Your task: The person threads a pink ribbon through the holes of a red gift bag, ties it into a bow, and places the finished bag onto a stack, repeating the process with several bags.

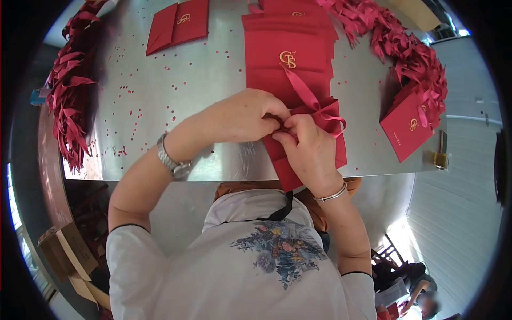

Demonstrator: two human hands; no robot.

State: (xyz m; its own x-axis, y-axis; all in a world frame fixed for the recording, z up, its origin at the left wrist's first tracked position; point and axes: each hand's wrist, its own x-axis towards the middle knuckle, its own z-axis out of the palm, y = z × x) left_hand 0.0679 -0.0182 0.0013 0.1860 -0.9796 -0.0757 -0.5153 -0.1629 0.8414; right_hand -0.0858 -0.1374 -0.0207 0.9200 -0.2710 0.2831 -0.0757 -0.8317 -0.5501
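Ribbon strips (69, 101) are heaped well to the left of the red paper bag (285, 173), along the edge of the metal desk (176, 106), which is speckled with tiny red dots. Another flat red folder (178, 24) lies up and left of the bag, well apart from it. Left hand (240, 117), the one with the watch, has its grip pinched tight on the ribbon (320, 109) right at the bag's top edge. The right hand (306, 149), touching it, pinches the same ribbon, with a loop sticking out beyond. The bag itself lies flat at the near edge of the desk, overlapping a stack of matching bags (288, 53) behind it. I'd guess it's light, stiff-ish card that creases easily, while the ribbon is soft and slippery, so hold it close to the knot. To the right of the bag sits a small bag (408, 125), with more ribbon (405, 48) piled behind it.
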